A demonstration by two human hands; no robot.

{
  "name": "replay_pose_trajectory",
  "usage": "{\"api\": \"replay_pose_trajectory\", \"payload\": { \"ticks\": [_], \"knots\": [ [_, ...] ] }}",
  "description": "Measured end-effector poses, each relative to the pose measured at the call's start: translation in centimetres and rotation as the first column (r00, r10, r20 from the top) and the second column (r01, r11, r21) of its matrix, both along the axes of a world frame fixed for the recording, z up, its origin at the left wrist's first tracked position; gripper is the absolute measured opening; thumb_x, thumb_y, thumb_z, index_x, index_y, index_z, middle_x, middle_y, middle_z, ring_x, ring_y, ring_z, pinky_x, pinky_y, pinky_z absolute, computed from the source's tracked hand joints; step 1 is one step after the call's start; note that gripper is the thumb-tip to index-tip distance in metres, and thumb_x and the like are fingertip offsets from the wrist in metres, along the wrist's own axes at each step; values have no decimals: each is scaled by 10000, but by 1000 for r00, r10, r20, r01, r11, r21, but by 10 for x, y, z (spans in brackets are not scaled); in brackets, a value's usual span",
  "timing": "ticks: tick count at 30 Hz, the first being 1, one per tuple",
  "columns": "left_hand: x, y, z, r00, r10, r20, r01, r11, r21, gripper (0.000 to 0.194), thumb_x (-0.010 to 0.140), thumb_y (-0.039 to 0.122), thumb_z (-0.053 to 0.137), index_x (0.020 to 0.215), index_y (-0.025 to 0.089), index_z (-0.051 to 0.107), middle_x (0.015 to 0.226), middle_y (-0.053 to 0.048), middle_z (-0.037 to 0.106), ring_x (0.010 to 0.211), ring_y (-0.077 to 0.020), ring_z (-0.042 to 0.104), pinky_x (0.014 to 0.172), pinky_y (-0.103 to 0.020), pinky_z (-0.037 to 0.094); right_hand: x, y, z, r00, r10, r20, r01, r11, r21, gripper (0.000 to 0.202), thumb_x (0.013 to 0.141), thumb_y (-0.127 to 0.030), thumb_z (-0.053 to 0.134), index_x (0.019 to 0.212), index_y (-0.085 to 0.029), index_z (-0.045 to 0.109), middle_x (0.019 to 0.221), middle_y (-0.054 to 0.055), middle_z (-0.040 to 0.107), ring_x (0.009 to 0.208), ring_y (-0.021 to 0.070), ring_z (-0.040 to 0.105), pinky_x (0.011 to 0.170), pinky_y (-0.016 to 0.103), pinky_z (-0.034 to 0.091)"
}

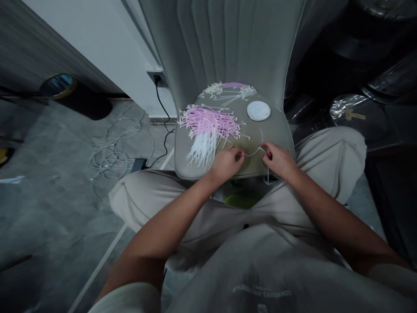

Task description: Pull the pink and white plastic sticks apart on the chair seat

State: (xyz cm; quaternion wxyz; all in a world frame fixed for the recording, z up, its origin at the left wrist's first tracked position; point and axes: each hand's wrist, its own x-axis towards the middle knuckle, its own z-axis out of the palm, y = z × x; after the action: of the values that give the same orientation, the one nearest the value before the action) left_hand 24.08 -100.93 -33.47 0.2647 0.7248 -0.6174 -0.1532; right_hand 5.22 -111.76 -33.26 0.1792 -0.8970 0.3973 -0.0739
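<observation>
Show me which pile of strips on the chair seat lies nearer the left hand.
The larger front pile, pink and white, right beside the left hand; the smaller pile lies farther back, near the backrest.

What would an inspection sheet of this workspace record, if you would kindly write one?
Surface: grey chair seat, used as worktop.
Job's things: large pile of pink and white strips; smaller pile behind; thin pale strip between the hands.
Clutter: round white disc on the seat; use unclear.
Hands: left hand and right hand both pinch the thin pale strip.
Cables: black cord plugged into wall socket; pale cable tangled on floor.
Surroundings: dark cylinder at left; right side too dim to identify.
</observation>
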Motion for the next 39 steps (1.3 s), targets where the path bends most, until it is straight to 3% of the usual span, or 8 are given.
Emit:
{"api": "replay_pose_trajectory", "payload": {
  "ticks": [9,13,16,19,23,29,35,39],
  "knots": [
    [-6,-1,2,989,-62,137,54,997,58,198,922,308,536,937,187,692,965,-59,683,876,-194,634,730,-300,459,-4,-9,-2,998,-50,30,51,998,-47,406,832,-186,495,1208,-173,647,824,67,686,699,201,582,651,314,406],
    [-6,-2,2,984,-73,165,53,991,121,221,939,303,506,941,177,688,979,-70,681,918,-204,635,755,-308,469,-5,-20,-3,995,-39,96,40,999,-8,331,868,-288,537,1156,-198,673,751,43,671,673,192,585,641,303,420],
    [-7,-2,2,983,-62,175,36,988,150,234,948,312,495,955,178,687,1006,-79,678,942,-211,634,766,-316,476,-5,-32,-3,985,-40,168,45,999,-27,302,905,-350,521,1105,-207,696,833,66,713,725,202,624,687,318,464],
    [-7,-3,3,981,-57,185,25,984,175,254,960,321,473,972,182,685,1015,-85,675,943,-219,634,780,-330,484,0,-48,0,984,51,170,-40,997,-67,301,928,-323,489,1096,-204,708,1032,98,739,874,230,667,789,350,497],
    [-6,-5,7,981,-83,174,44,975,217,269,967,326,457,998,185,684,1029,-84,668,943,-223,636,797,-337,496,12,-71,5,978,154,143,-143,986,-85,319,947,-323,465,1077,-184,721,1074,108,746,974,256,685,849,364,503],
    [-2,-8,11,975,-120,187,78,972,220,264,960,307,461,961,190,697,985,-69,675,914,-218,650,787,-330,516,31,-118,20,963,201,180,-164,965,-203,331,950,-362,458,952,-181,735,937,120,759,842,253,689,743,350,476],
    [1,-13,13,972,-166,169,110,949,295,256,963,298,446,949,198,682,987,-65,673,919,-230,650,784,-356,531,63,-164,41,969,183,166,-134,954,-269,462,963,-430,410,637,-187,630,632,73,644,629,189,590,615,315,372],
    [3,-18,19,970,-199,139,138,922,361,241,963,276,438,961,199,666,1008,-66,673,925,-240,649,786,-377,537,104,-193,50,984,177,24,-167,962,-217,327,945,-386,450,977,-203,719,880,72,747,765,211,648,661,304,390]
  ]
}}
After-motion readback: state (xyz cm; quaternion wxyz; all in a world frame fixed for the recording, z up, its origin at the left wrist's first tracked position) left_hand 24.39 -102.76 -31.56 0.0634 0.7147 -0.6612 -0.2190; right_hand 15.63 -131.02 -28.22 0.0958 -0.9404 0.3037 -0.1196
